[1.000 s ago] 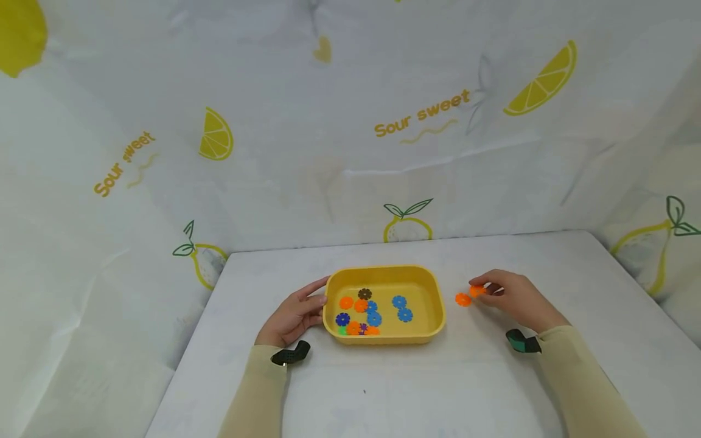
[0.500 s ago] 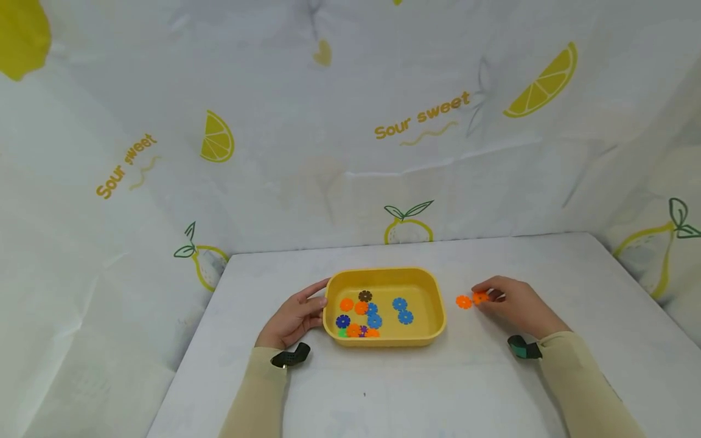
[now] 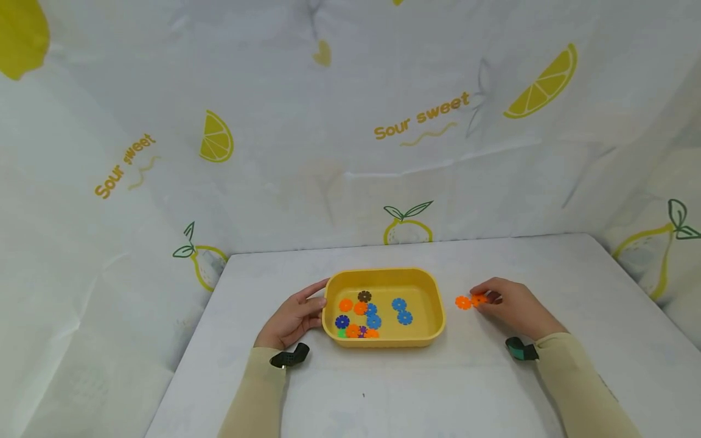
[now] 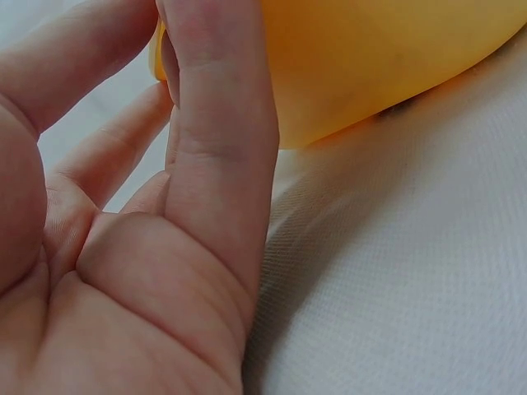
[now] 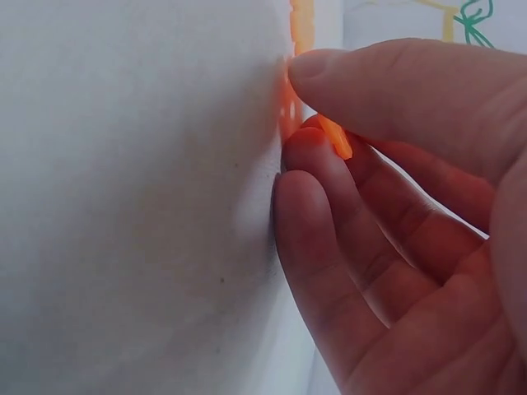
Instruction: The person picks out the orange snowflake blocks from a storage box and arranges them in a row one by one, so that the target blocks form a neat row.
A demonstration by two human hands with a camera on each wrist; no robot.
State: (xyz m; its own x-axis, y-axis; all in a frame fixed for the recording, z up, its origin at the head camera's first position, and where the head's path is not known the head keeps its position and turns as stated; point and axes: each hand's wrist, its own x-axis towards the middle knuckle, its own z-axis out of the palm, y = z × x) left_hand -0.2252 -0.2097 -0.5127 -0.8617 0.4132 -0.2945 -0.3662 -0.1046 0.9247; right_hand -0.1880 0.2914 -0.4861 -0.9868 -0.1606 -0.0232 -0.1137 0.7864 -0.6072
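Note:
My left hand (image 3: 294, 317) grips the left end of a yellow plastic tray (image 3: 441, 307); its thumb lies at the side wall and a finger reaches the far corner. In the left wrist view, the hand's fingers stand against the yellow wall. To the right of the tray, my right hand (image 3: 517, 307) pinches an orange snowflake building disc (image 3: 478, 299) low over the table. Another orange snowflake disc (image 3: 462, 302) lies right beside it, edge to edge in the head view. In the right wrist view, an orange piece (image 5: 336, 138) shows between thumb and fingers.
Inside the tray lie several snowflake discs: a brown disc (image 3: 364, 296), a dark blue disc (image 3: 342, 322), light blue discs (image 3: 404, 318), and orange, purple and green ones at the near left. The white table (image 3: 405, 389) meets a lemon-print cloth (image 3: 306, 207) behind.
My right hand has lowered slightly toward the near side with its orange disc, which now sits closer to the table and the other orange disc. The left hand and tray hold still.

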